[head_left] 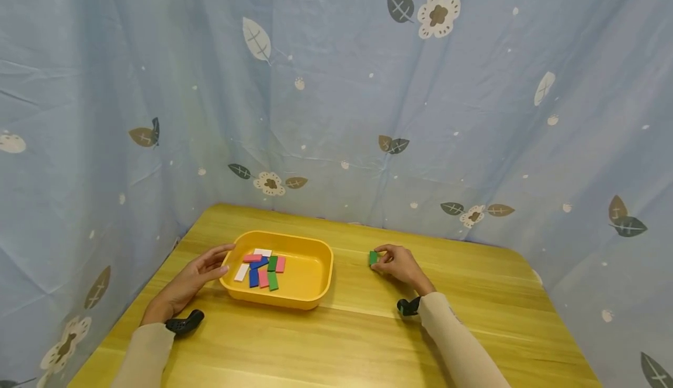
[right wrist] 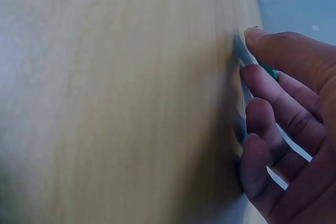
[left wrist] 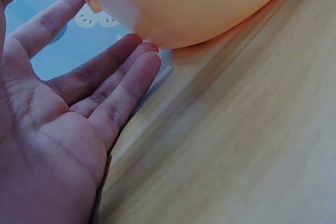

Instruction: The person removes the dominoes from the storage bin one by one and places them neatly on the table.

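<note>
At the right of the tray, my right hand pinches a green domino-like block between thumb and fingers, low over the table. The right wrist view shows only a sliver of the green block behind the thumb. My left hand rests against the left end of a yellow plastic tray, its fingers loosely extended. In the left wrist view its fingertips meet the tray's outer wall. Inside the tray lie several flat blocks: white, pink, blue and green.
The yellowish wooden table has its far edge against a blue curtain patterned with leaves and flowers. Curtain also hangs along the left and right sides. A black wrist device sits at the left wrist, another black device at the right.
</note>
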Action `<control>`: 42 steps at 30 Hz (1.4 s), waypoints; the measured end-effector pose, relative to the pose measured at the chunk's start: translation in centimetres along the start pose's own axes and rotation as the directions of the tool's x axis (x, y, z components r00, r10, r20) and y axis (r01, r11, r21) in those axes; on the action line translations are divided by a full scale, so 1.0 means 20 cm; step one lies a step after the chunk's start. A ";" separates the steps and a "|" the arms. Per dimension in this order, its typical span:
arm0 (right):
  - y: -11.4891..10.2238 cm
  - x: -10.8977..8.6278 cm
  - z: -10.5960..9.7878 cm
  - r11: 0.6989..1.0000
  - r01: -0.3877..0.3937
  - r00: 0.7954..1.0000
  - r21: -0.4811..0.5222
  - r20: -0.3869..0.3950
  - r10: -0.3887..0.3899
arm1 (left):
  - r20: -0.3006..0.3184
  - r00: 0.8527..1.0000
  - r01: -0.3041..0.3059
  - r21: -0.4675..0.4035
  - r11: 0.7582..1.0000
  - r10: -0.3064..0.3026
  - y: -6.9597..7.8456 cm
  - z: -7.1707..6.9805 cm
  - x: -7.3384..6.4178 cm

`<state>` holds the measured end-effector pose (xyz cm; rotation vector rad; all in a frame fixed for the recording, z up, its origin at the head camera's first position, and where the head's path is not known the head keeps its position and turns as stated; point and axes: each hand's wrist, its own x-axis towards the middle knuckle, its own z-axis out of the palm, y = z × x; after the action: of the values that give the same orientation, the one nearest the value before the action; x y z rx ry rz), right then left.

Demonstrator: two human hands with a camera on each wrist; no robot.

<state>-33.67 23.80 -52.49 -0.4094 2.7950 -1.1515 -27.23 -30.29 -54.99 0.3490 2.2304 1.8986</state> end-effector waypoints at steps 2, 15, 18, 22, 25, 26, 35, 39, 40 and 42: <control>0.01 0.01 0.00 1.000 0.001 1.000 -0.008 -0.002 -0.001 | -0.002 1.000 -0.002 0.004 1.000 0.002 0.00 0.00 0.00; 0.04 0.01 0.00 0.999 -0.041 0.998 0.000 0.044 0.040 | 0.002 1.000 -0.001 -0.001 1.000 0.001 -0.02 0.01 -0.01; 0.03 0.01 0.00 0.998 -0.061 0.997 0.024 0.051 0.060 | -0.002 1.000 0.001 0.000 1.000 -0.001 -0.01 0.01 -0.02; 0.02 0.01 0.00 0.997 -0.065 0.996 0.052 0.058 0.062 | -0.004 1.000 0.002 -0.002 1.000 -0.002 -0.02 0.01 -0.03; 0.03 0.00 0.00 0.996 -0.061 0.996 0.062 0.068 0.057 | -0.002 1.000 0.004 0.001 1.000 -0.004 -0.02 0.01 -0.03; 0.03 0.00 0.00 0.996 -0.061 0.996 0.063 0.072 0.057 | -0.003 1.000 0.005 0.002 1.000 -0.005 -0.02 0.01 -0.03; -0.03 -0.01 -0.02 0.999 -0.019 1.000 0.032 0.001 0.019 | 0.001 1.000 -0.024 0.010 1.000 0.024 0.00 0.03 -0.01; -0.07 0.01 -0.01 1.000 -0.011 0.999 0.004 -0.041 0.011 | -0.002 1.000 -0.021 0.013 1.000 0.021 -0.01 0.02 -0.01; -0.09 0.01 -0.01 1.000 -0.007 0.999 0.001 -0.051 0.007 | -0.002 1.000 -0.023 0.013 1.000 0.023 -0.01 0.02 -0.01; -0.13 0.01 0.00 1.000 0.009 0.998 0.005 -0.068 -0.008 | -0.001 1.000 -0.026 0.012 1.000 0.026 -0.01 0.02 -0.02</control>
<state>-33.42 22.01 -50.62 -0.3888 2.8505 -1.1966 -26.79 -29.99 -55.19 0.3801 2.2496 1.8995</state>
